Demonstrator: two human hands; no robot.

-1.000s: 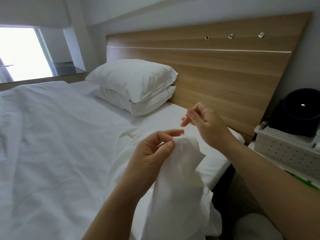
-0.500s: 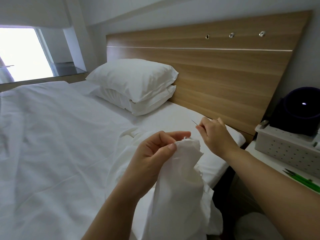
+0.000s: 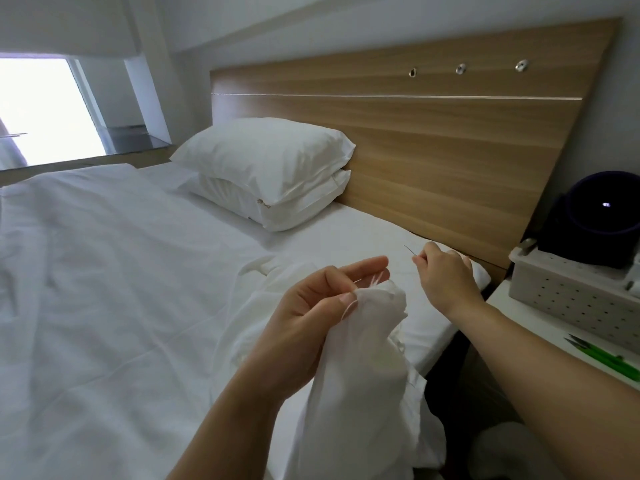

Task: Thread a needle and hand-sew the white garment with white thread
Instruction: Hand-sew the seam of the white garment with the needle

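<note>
Your right hand [image 3: 445, 275] pinches the needle [image 3: 408, 250], pointing up-left; your left hand [image 3: 311, 317] pinches the garment [image 3: 367, 341] edge just left of it.

Soft daylight is being admitted by the window [image 3: 45, 109] at upper left, which is being blown out to pure white. The bedding [image 3: 114, 289] is being lit evenly, with only faint grey shadows being cast in its creases. Straight lines of the headboard [image 3: 433, 140] are being bent by wide-angle distortion, and corners are being rendered slightly soft.
</note>
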